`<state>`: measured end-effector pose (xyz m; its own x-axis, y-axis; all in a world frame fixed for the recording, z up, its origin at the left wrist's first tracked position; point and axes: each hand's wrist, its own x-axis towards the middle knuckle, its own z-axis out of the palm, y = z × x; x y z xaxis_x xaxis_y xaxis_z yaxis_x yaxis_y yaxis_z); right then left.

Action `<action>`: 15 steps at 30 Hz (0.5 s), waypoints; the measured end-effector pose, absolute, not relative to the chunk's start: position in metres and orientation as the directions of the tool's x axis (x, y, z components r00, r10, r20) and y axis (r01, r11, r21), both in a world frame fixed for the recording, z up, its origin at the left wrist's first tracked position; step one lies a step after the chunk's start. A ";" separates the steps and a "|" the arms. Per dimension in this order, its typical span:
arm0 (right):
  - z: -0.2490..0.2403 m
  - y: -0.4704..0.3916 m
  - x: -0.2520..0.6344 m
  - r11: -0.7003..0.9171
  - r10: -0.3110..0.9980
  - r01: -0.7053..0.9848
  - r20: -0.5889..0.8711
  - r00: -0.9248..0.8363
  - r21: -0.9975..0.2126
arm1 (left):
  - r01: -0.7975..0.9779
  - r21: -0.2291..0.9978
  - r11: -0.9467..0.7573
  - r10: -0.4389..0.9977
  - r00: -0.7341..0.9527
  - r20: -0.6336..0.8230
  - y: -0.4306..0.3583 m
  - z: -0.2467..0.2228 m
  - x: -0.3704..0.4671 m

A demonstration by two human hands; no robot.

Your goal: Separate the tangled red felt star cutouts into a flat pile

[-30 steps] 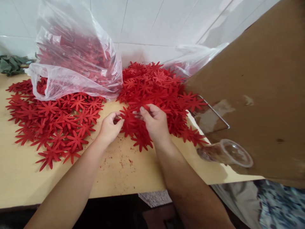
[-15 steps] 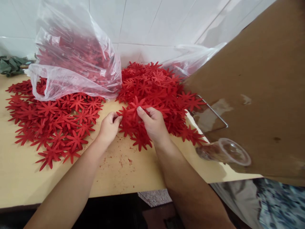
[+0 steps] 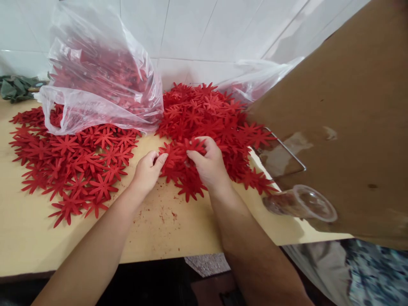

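Observation:
Red flower-shaped cutouts with long petals lie in a heap [image 3: 210,110] against the wall, in front of me. At its near edge my left hand [image 3: 149,169] pinches a red flower cutout [image 3: 171,154] between thumb and fingers. Just to the right, my right hand [image 3: 208,163] has thumb and fingers closed on another red flower cutout [image 3: 194,145]. The two pieces are close together, and I cannot tell whether they are joined. A second spread of red flower cutouts [image 3: 76,170] covers the table left of my left hand.
A clear plastic bag [image 3: 105,93] full of red cutouts stands at the back left. Brown cardboard [image 3: 350,127] rises on the right, with a clear plastic cup [image 3: 299,203] lying beside it. Red crumbs dot the table [image 3: 153,238]. Green leaves [image 3: 19,88] lie far left.
My right hand has moved slightly right, and the flower at its fingertips has shifted right. My left hand now holds a flower that shows more fully at its fingertips.

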<state>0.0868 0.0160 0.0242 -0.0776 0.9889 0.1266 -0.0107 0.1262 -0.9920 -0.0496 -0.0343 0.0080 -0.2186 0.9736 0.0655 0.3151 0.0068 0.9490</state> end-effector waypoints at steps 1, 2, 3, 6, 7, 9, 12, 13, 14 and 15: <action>0.025 0.015 0.087 0.122 0.987 0.006 0.120 -0.111 -0.993 | 0.305 0.952 -0.005 0.973 -0.218 0.075 -0.035 0.009 -0.050; 0.027 0.014 0.087 0.115 0.982 0.023 0.110 -0.151 -0.993 | 0.295 0.955 -0.014 0.972 -0.222 0.083 -0.036 0.009 -0.050; 0.028 0.013 0.087 0.110 0.976 0.043 0.100 -0.193 -0.993 | 0.284 0.959 -0.020 0.970 -0.228 0.088 -0.036 0.010 -0.049; 0.031 0.010 0.087 0.139 0.951 0.111 0.101 -0.292 -0.984 | 0.235 0.972 -0.027 0.961 -0.260 0.090 -0.037 0.012 -0.049; 0.031 0.009 0.087 0.160 0.941 0.130 0.111 -0.320 -0.979 | 0.208 0.978 -0.029 0.959 -0.270 0.086 -0.037 0.012 -0.049; 0.031 0.006 0.085 0.200 0.916 0.154 0.129 -0.380 -0.968 | 0.149 0.988 -0.035 0.958 -0.276 0.076 -0.037 0.014 -0.048; 0.030 0.003 0.081 0.215 0.868 0.156 0.115 -0.483 -0.964 | 0.074 0.996 -0.044 0.964 -0.257 0.062 -0.036 0.015 -0.047; 0.029 0.003 0.080 0.215 0.858 0.148 0.114 -0.502 -0.965 | 0.057 0.997 -0.045 0.967 -0.248 0.058 -0.036 0.016 -0.047; 0.028 0.003 0.080 0.215 0.853 0.138 0.117 -0.509 -0.967 | 0.041 0.998 -0.048 0.969 -0.240 0.056 -0.036 0.016 -0.047; 0.027 0.004 0.081 0.218 0.858 0.130 0.126 -0.498 -0.967 | 0.030 0.998 -0.052 0.971 -0.234 0.057 -0.036 0.015 -0.046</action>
